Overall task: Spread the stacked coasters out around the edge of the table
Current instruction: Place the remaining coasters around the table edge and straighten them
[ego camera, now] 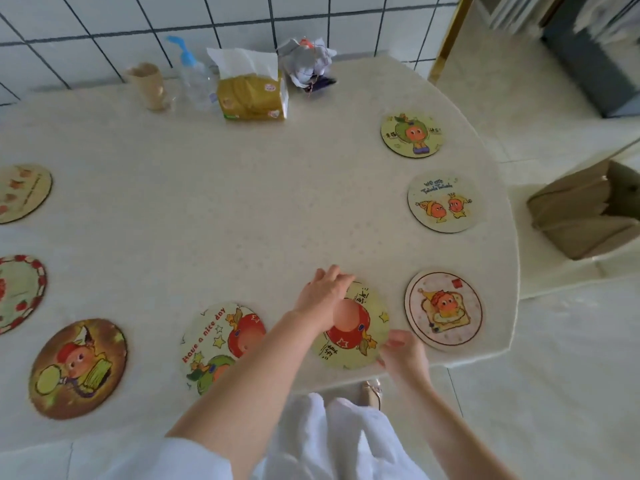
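Observation:
Several round picture coasters lie singly around the rim of the pale table [242, 202]. A yellow-green coaster with a red figure [356, 332] lies near the front edge, between the "Have a nice day" coaster [214, 344] and the toast coaster [445, 310]. My left hand [325, 289] reaches across it, fingers straight, touching its far left rim. My right hand [403, 355] pinches its near right rim. My left forearm covers part of the "Have a nice day" coaster.
More coasters lie at the right [443, 202], back right [412, 135], front left [78, 368] and left edge [17, 292]. A tissue pack [252, 95], a clear bottle [194, 77], a cup [149, 84] and crumpled wrapping [308, 64] stand by the tiled wall. A cardboard box [585, 216] sits on the floor at right.

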Available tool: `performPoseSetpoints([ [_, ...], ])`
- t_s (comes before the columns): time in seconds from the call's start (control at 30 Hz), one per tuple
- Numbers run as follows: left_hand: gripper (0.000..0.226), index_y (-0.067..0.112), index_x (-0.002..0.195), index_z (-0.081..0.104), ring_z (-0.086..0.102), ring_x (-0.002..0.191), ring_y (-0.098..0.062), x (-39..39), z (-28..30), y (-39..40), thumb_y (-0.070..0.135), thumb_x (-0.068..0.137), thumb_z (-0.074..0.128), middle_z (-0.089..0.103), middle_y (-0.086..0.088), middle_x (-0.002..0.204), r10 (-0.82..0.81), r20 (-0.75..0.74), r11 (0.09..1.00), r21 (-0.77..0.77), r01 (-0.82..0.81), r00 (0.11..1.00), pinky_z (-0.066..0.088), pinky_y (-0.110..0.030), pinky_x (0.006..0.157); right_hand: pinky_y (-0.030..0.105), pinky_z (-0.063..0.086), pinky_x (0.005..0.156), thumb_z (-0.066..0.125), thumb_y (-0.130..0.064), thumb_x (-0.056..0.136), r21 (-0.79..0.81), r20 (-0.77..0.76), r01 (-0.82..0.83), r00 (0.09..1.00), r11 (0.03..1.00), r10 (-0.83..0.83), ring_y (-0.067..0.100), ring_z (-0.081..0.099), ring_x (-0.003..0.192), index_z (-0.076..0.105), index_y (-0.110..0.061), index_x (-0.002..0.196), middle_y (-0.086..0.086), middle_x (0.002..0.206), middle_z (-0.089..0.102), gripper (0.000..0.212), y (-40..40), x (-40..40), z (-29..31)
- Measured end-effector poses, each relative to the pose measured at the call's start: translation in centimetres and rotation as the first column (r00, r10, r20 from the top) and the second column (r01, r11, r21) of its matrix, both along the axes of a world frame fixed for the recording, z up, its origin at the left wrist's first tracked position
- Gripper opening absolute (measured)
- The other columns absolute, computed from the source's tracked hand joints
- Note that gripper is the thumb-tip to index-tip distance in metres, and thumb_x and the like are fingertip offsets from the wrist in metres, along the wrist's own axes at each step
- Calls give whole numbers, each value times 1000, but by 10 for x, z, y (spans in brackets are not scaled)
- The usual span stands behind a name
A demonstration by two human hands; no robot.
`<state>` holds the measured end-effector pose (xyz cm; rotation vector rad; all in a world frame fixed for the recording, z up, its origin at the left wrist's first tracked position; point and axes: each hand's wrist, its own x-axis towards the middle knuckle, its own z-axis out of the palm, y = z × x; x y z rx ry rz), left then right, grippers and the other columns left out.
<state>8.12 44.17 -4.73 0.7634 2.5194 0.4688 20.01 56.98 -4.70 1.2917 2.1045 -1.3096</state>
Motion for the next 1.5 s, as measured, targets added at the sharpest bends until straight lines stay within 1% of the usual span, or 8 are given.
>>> performPoseSetpoints([
  [0.3, 20, 20, 114, 60, 51, 107, -15, -9, 6, -9, 16, 95, 54, 62, 4, 114, 70, -5, 987, 144, -68, 998, 40, -23, 78, 24, 37, 52, 58, -2, 79, -77, 12, 122, 993, 990, -121, 15, 48, 53, 64, -9, 71, 3, 56, 55, 11, -1, -3, 6],
  [0.53, 14, 22, 105, 63, 62, 94, -16, -11, 28, -35, 23, 96, 53, 68, 5, 110, 288, 132, 922, 228, -311, 949, 51, -31, 75, 35, 59, 73, 67, -8, 81, -270, -65, 88, 992, 959, -110, 20, 67, 85, 59, -17, 88, 3, 90, 69, 14, -3, -19, 20],
  [0.7, 10, 20, 99, 64, 66, 93, -19, -7, 35, -61, 20, 94, 55, 69, 3, 104, 494, 353, 760, 267, -592, 794, 57, -41, 81, 35, 59, 77, 70, -11, 82, -376, -171, 6, 982, 927, -75, 21, 69, 90, 64, -14, 98, 6, 95, 72, 17, 8, -39, 35],
  [0.83, 6, 16, 96, 62, 66, 86, -18, 9, 34, -71, 13, 93, 58, 64, 1, 94, 550, 616, 542, 250, -802, 564, 60, -42, 76, 35, 55, 70, 68, -11, 84, -426, -262, -12, 959, 905, -111, 22, 69, 86, 67, -12, 97, 9, 96, 73, 14, 20, -59, 46],
  [0.97, 8, 9, 98, 59, 72, 81, -25, 39, 29, -63, 5, 92, 57, 70, -10, 96, 520, 805, 348, 108, -931, 287, 62, -38, 67, 45, 56, 79, 63, -9, 85, -292, -273, -78, 962, 953, -5, 22, 68, 93, 68, -21, 95, 4, 100, 72, 15, 31, -76, 44],
  [1.1, 27, 12, 111, 50, 70, 86, -32, 69, 15, -48, -2, 89, 58, 64, -17, 105, 554, 798, 346, 35, -938, 234, 61, -38, 70, 25, 53, 72, 61, -1, 84, -97, -256, -259, 940, 961, 227, 16, 67, 90, 68, -18, 99, 2, 100, 71, 24, 33, -90, 35],
  [1.33, 23, 20, 94, 47, 67, 75, -27, 90, -8, -33, -1, 91, 56, 61, -11, 102, 603, 782, 247, 8, -969, 160, 55, -32, 59, 34, 55, 85, 60, -2, 85, 23, -194, -436, 881, 900, 432, 16, 65, 93, 70, -18, 101, -4, 94, 68, 25, 29, -100, 21],
  [1.5, 20, 19, 101, 50, 68, 81, -23, 91, -13, -36, 3, 91, 56, 62, -1, 96, 676, 700, 321, 2, -947, 230, 53, -28, 58, 32, 54, 84, 58, -3, 87, 57, -186, -491, 850, 869, 493, 11, 61, 89, 69, -19, 103, -10, 91, 64, 25, 25, -105, 16],
])
